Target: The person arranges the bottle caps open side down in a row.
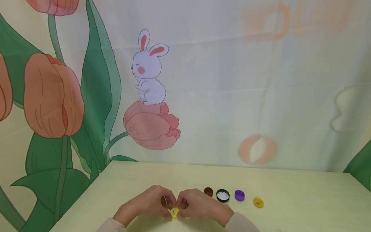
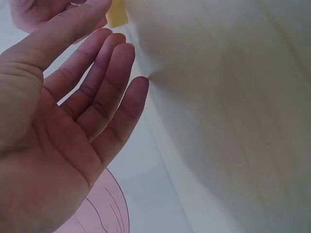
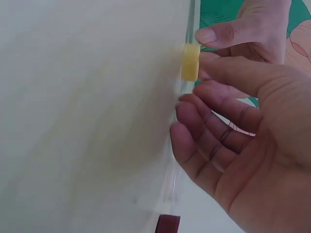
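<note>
A small yellow cap [image 1: 174, 212] with a dark mark on its face is between the fingertips of both hands, near the front of the table. My left hand [image 1: 147, 203] pinches it from the left with thumb and index finger. From the right, my right hand [image 1: 200, 203] holds it the same way. In the right wrist view the cap [image 3: 190, 62] shows edge-on beside the right thumb. Only a corner of the yellow cap [image 2: 116, 13] appears in the left wrist view, beyond the left hand [image 2: 73, 111]. The other fingers of both hands are bent and hold nothing.
To the right of the hands, a brown cap [image 1: 208, 191], a black cap [image 1: 223, 196] with a white inside, a purple cap [image 1: 239, 195] and another yellow cap [image 1: 258, 202] form a row on the pale table [image 1: 304, 203]. Behind hangs a printed cloth [image 1: 203, 96].
</note>
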Demonstrator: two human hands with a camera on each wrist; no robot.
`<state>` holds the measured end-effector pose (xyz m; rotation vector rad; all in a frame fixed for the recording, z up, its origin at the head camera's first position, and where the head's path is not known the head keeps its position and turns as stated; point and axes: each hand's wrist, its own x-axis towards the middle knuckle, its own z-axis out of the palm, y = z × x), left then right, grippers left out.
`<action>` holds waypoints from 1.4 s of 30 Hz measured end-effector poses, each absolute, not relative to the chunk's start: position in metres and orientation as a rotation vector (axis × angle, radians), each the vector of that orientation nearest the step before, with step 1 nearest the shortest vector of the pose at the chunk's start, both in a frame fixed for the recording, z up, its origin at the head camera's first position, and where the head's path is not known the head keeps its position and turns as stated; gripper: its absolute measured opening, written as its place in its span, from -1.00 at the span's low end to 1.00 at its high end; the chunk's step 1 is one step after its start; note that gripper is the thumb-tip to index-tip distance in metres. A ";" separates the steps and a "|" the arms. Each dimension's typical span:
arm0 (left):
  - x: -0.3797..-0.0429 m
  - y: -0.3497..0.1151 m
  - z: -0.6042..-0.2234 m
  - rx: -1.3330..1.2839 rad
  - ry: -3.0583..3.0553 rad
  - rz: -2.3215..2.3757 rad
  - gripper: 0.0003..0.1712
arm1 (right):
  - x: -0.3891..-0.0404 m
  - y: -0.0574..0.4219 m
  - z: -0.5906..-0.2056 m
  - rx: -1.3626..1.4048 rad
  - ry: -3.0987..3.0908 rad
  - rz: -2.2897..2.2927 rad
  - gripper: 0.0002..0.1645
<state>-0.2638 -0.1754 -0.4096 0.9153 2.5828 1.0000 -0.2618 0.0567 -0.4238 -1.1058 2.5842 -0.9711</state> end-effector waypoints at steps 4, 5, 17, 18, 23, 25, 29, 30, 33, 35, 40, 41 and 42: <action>-0.266 -0.180 -0.411 0.901 2.573 1.071 -0.67 | -0.262 0.058 -0.421 -1.108 2.576 -0.996 -0.76; -0.267 -0.180 -0.411 0.896 2.578 1.083 -0.66 | -0.262 0.058 -0.421 -1.102 2.573 -1.008 -0.77; -0.277 -0.167 -0.397 0.905 2.718 1.127 -0.62 | -0.275 0.076 -0.410 -1.073 2.640 -1.093 -0.76; -0.278 -0.165 -0.396 0.893 2.727 1.121 -0.61 | -0.276 0.078 -0.408 -1.075 2.653 -1.095 -0.76; -0.281 -0.158 -0.393 0.912 2.750 1.124 -0.57 | -0.281 0.083 -0.404 -1.084 2.703 -1.118 -0.75; -0.282 -0.156 -0.394 0.939 2.749 1.142 -0.57 | -0.284 0.084 -0.404 -1.086 2.712 -1.126 -0.75; -0.283 -0.153 -0.397 0.962 2.778 1.150 -0.60 | -0.290 0.086 -0.405 -1.098 2.723 -1.138 -0.76; -0.283 -0.152 -0.398 0.956 2.788 1.146 -0.60 | -0.291 0.087 -0.405 -1.097 2.733 -1.141 -0.77; -0.286 -0.148 -0.397 0.931 2.791 1.152 -0.60 | -0.295 0.091 -0.405 -1.074 2.770 -1.145 -0.80; -0.289 -0.145 -0.397 0.916 2.772 1.155 -0.60 | -0.296 0.094 -0.405 -1.052 2.791 -1.148 -0.81; -0.298 -0.136 -0.399 0.890 2.746 1.149 -0.56 | -0.297 0.099 -0.407 -1.030 2.808 -1.156 -0.75; -0.300 -0.134 -0.400 0.885 2.745 1.149 -0.55 | -0.298 0.100 -0.407 -1.026 2.809 -1.159 -0.74; -0.302 -0.132 -0.400 0.882 2.743 1.149 -0.55 | -0.298 0.101 -0.407 -1.021 2.811 -1.164 -0.72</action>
